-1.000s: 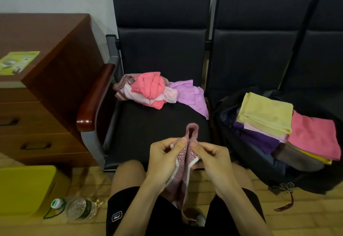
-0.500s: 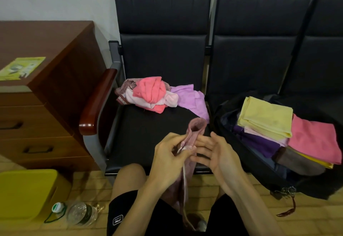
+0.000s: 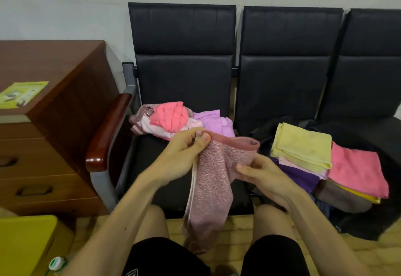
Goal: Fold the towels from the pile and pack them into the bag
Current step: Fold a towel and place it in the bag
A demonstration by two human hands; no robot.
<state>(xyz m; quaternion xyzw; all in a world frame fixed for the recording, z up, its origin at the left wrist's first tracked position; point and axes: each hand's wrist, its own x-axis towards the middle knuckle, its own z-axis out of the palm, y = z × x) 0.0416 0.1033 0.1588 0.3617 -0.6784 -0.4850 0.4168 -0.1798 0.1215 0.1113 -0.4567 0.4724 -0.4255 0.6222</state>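
A dusty-pink towel (image 3: 214, 180) hangs between my knees, in front of the left chair seat. My left hand (image 3: 184, 156) pinches its top left corner between thumb and fingers. My right hand (image 3: 258, 173) holds the towel's right side lower down, thumb on the front. Behind my hands, a pile of unfolded towels (image 3: 173, 118) in pink, white and lilac lies on the left seat. A black bag (image 3: 368, 217) on the middle seat holds folded towels: a yellow one (image 3: 301, 145) on top, a pink one (image 3: 358, 167) beside it.
A brown wooden cabinet (image 3: 54, 123) with drawers stands at the left, with a green leaflet (image 3: 21, 94) on top. The chair's wooden armrest (image 3: 108, 132) is between cabinet and seat. A yellow box (image 3: 26, 245) and a plastic bottle (image 3: 56, 263) are on the floor at lower left.
My hands have moved apart and spread the towel's top edge sideways. The left hand rose with its corner; the right slid out to the right side.
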